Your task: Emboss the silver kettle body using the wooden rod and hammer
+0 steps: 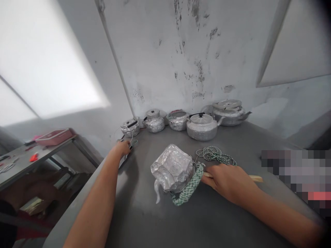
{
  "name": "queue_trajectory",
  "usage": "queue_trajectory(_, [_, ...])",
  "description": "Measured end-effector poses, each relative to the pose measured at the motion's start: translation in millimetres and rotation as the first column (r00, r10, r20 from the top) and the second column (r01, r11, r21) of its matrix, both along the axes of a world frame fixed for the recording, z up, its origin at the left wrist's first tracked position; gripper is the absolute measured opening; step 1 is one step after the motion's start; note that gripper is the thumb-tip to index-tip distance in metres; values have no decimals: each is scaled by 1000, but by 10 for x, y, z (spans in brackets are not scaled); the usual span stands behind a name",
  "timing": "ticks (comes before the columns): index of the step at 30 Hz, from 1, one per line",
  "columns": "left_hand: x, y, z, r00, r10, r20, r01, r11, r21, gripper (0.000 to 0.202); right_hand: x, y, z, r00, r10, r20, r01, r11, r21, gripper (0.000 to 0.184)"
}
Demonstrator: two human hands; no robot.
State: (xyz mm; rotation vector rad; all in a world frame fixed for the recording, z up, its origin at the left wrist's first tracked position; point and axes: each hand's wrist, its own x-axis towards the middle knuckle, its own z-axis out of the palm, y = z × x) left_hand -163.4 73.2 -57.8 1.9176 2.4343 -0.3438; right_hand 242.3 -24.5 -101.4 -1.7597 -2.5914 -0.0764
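A hammered aluminium kettle lies on its side in the middle of the grey table, its spout pointing down-left. Green-and-white cord is wound round its rim, and more cord lies in a loose heap behind. My right hand rests beside the kettle, fingers closed on a thin wooden stick next to the cord. My left hand reaches to the table's far left edge, fingers curled over a small dark object near a thin wire loop.
Several finished aluminium kettles stand in a row along the stained back wall. A lower table at left carries a pink tray and small red tools. A blurred patch sits at the right.
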Motion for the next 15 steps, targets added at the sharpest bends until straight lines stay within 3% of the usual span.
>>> queue_trajectory(4, [-95, -5, 23, 999, 49, -3, -49, 994, -95, 37, -1, -6, 8, 1000, -9, 7, 10, 1000, -20, 48])
queue_trajectory(10, [-69, -138, 196, 992, 118, -47, -126, 964, -233, 35, -6, 3, 5, 1000, -19, 20, 20, 999, -42, 48])
queue_trajectory(15, [13, -215, 295, 992, 116, -58, -127, 962, -241, 33, -16, 13, 9, 998, -39, 50, 42, 997, -68, 50])
